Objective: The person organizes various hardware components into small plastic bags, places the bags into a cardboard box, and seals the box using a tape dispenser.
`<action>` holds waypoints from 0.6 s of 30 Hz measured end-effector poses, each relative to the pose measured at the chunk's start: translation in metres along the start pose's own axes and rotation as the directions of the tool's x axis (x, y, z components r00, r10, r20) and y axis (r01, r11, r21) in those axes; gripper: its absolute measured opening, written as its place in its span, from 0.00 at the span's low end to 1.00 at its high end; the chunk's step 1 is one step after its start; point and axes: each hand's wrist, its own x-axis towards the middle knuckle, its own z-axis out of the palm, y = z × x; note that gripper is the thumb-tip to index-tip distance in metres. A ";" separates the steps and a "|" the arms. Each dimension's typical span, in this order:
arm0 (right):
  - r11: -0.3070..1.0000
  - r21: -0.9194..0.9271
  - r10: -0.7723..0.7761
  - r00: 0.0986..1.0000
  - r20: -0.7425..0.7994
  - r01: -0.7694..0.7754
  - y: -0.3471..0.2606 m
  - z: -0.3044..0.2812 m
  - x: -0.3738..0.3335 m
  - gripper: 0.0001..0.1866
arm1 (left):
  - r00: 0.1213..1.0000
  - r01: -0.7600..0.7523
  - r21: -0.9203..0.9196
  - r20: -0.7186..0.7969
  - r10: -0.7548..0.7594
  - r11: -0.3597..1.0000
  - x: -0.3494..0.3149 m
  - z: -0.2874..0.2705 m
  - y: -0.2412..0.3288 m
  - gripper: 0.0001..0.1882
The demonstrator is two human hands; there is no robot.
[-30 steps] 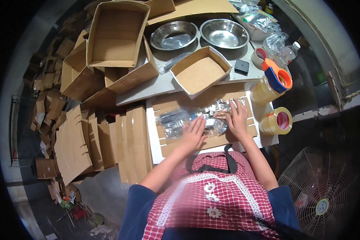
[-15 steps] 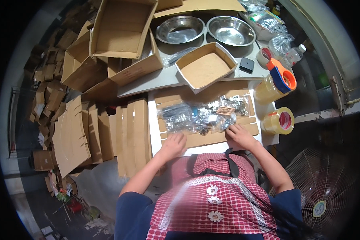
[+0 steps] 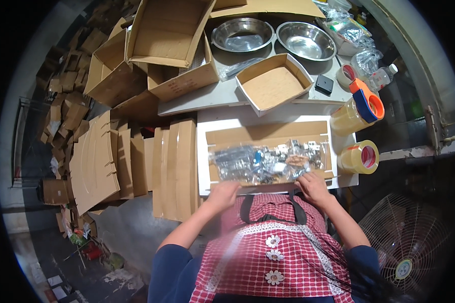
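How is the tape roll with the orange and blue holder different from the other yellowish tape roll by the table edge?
The tape roll in the orange and blue dispenser sits farther from the person, and its middle hole is covered by the holder. The bare tape roll has no holder, shows its reddish core, and sits nearer the right hand. The one in the dispenser looks larger. Both are yellowish clear tape on the right side of the table.
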 end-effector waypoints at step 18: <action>0.959 0.184 0.243 0.957 -0.158 -0.213 0.007 0.025 0.022 0.27 | 0.988 0.145 0.243 -0.079 -0.130 0.959 0.138 0.002 -0.055 0.22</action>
